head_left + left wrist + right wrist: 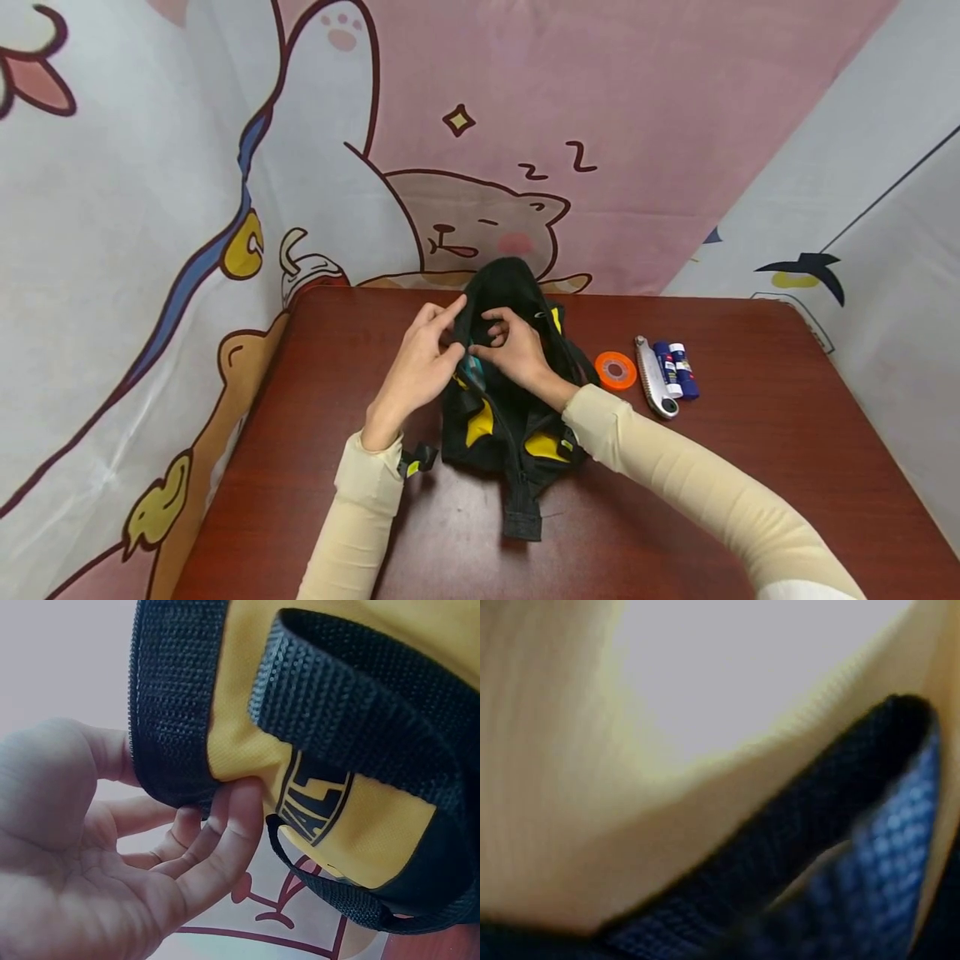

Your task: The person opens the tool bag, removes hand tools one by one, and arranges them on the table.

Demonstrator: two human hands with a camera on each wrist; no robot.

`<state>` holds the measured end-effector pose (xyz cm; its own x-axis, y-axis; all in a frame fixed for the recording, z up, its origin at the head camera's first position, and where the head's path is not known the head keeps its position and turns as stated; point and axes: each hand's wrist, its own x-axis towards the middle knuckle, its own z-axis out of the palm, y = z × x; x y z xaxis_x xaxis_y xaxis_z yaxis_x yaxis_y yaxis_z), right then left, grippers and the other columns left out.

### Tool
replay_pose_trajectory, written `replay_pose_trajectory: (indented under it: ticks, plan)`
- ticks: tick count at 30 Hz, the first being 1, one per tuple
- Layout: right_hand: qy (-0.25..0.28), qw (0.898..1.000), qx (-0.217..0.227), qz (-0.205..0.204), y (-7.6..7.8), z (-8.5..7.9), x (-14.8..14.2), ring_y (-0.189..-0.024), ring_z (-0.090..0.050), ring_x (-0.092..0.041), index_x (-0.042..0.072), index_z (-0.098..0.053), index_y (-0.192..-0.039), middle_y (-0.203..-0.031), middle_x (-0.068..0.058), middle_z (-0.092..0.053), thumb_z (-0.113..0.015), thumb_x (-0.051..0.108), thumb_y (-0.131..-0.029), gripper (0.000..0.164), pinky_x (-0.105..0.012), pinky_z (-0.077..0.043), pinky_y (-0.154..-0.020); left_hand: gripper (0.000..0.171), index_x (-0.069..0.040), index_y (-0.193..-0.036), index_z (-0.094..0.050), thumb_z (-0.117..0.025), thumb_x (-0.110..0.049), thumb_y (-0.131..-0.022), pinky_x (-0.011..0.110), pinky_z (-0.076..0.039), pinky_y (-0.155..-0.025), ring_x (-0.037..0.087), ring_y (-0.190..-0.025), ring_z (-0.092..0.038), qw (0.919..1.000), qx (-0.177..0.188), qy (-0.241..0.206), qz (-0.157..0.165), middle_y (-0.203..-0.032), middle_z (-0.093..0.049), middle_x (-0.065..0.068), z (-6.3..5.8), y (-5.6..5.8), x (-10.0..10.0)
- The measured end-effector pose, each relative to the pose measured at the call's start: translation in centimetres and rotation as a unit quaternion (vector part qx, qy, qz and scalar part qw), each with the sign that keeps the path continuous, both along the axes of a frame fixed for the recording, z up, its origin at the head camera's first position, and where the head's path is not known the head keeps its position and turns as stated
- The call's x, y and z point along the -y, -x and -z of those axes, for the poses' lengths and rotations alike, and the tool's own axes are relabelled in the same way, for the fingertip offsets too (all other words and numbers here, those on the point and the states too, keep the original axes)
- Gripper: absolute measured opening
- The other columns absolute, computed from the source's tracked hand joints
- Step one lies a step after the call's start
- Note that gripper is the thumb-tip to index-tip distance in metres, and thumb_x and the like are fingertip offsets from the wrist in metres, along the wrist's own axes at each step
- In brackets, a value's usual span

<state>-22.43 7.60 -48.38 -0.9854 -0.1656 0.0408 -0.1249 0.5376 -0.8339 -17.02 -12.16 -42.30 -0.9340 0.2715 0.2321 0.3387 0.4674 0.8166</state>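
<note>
A black and yellow zippered bag (480, 450) lies unzipped on the table, its dark opening facing up. My left hand (423, 358) pinches the left edge of that opening. In the left wrist view, the left hand (142, 855) has its thumb behind the zippered edge and its fingers on the yellow outer side. Inside the opening, my right hand (517, 350) has curved fingers, with the thumb touching near the left edge and the index fingertip apart from it. Something teal (474, 372) shows below the right thumb; its kind is unclear. The right wrist view shows mostly sleeve and blurred webbing strap (817, 847).
Right of the bag lie an orange ring-shaped roll (616, 370), a silver-grey folding-type tool (655, 379) and two blue-and-white glue sticks (676, 371). A buckle strap (417, 460) lies left of the bag. The brown table (765, 400) meets a printed curtain behind.
</note>
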Motion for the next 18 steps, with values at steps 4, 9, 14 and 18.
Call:
replay_pose_trajectory:
  ticks: [4, 9, 14, 18]
  plan:
    - [-0.002, 1.000, 0.012, 0.003, 0.3, 0.6, 0.0, -0.097, -0.070, -0.027, 0.006, -0.065, -0.146, -0.119, -0.019, -0.070, -0.093, 0.018, -0.091, 0.063, -0.040, -0.060, -0.085, 0.069, -0.007, -0.169, -0.046, -0.059, 0.000, -0.102, 0.039, -0.048, -0.080, 0.028, -0.100, -0.058, 1.0000, 0.004, -0.001, 0.000, -0.123, -0.053, 0.014, 0.0, -0.1, 0.1]
    - [0.001, 1.000, 0.024, 0.000, 1.3, 2.0, -0.2, -0.094, -0.070, -0.025, 0.008, -0.065, -0.147, -0.116, -0.016, -0.070, -0.095, 0.022, -0.089, 0.067, -0.039, -0.059, -0.083, 0.069, -0.007, -0.169, -0.045, -0.059, 0.000, -0.102, 0.038, -0.048, -0.079, 0.028, -0.101, -0.059, 1.0000, 0.000, 0.001, 0.002, -0.123, -0.054, 0.014, 0.0, 0.0, 0.1]
    - [-0.021, 0.999, 0.029, -0.005, 1.5, 2.5, 0.0, -0.086, -0.070, -0.019, 0.007, -0.066, -0.145, -0.109, -0.012, -0.071, -0.097, 0.023, -0.086, 0.069, -0.034, -0.058, -0.079, 0.070, -0.007, -0.169, -0.045, -0.060, 0.000, -0.101, 0.038, -0.050, -0.078, 0.029, -0.103, -0.062, 1.0000, 0.002, 0.002, 0.004, -0.124, -0.054, 0.014, -0.2, -0.1, -0.1]
    - [-0.033, 0.999, 0.032, -0.012, 1.1, 1.8, 0.6, -0.086, -0.071, -0.022, 0.005, -0.066, -0.143, -0.109, -0.015, -0.073, -0.096, 0.018, -0.085, 0.067, -0.037, -0.059, -0.081, 0.071, -0.007, -0.170, -0.045, -0.061, 0.001, -0.101, 0.036, -0.051, -0.079, 0.029, -0.105, -0.064, 1.0000, 0.002, 0.004, 0.003, -0.125, -0.055, 0.014, -0.2, -0.1, -0.1]
